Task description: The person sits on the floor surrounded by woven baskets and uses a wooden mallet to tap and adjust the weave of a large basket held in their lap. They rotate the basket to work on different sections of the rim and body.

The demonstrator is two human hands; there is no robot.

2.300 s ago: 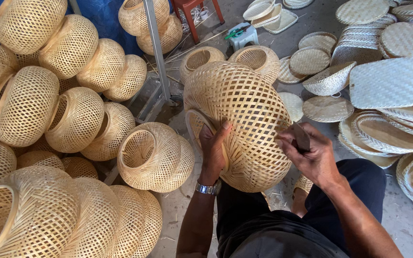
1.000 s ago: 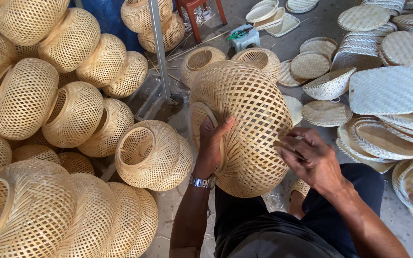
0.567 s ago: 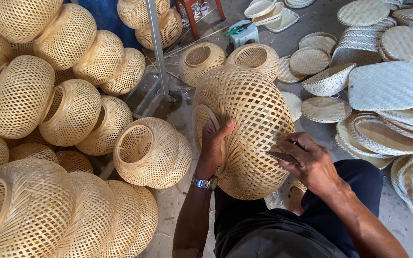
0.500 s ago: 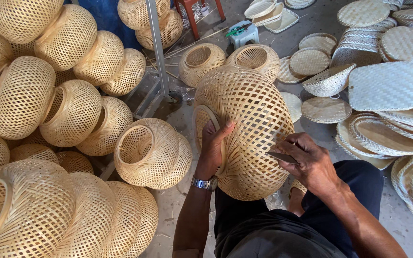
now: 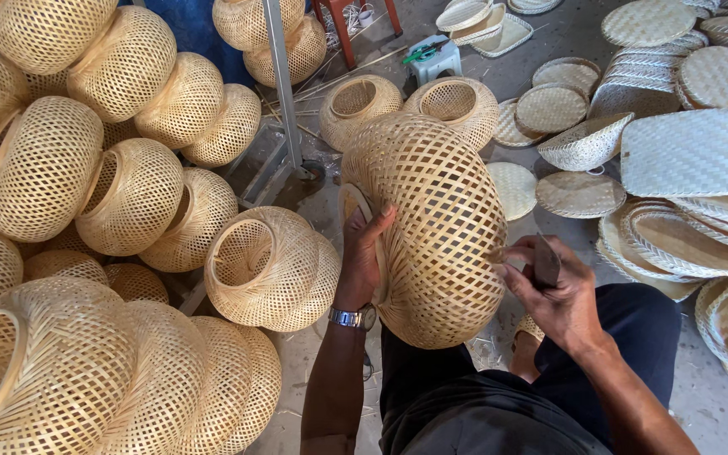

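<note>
Below the head camera, much is cut off: the person's torso and dark trousers fill the bottom edge, and the left forearm runs out of the frame. The large rounded lampshade of pale woven bamboo [image 5: 431, 227] rests upright against the person's lap, and its bulk hides the floor behind it and part of the left palm. Its lower rim is out of sight behind the legs.

The left hand [image 5: 364, 257] lies flat against the shade's left flank beside its open ring, fingers together and pointing upward, thumb tucked at the rim; a silver wristwatch [image 5: 351, 318] sits on the wrist. The right hand [image 5: 554, 291] presses at the shade's right flank, fingers curled shut on a small dark flat tool [image 5: 546, 263], whose working end is hidden against the weave, so its kind is hard to make out. The thumb and forefinger pinch at a bamboo strip there.

Compared with 0.5 s earlier, the right hand has slid slightly lower along the flank and the tool now stands more upright; the left hand has kept its place.

At the left stands a heap of similar woven bamboo shades [image 5: 128, 194], partly cropped. At the right lie flat round and square woven trays [image 5: 684, 152], several cut by the edge.
</note>
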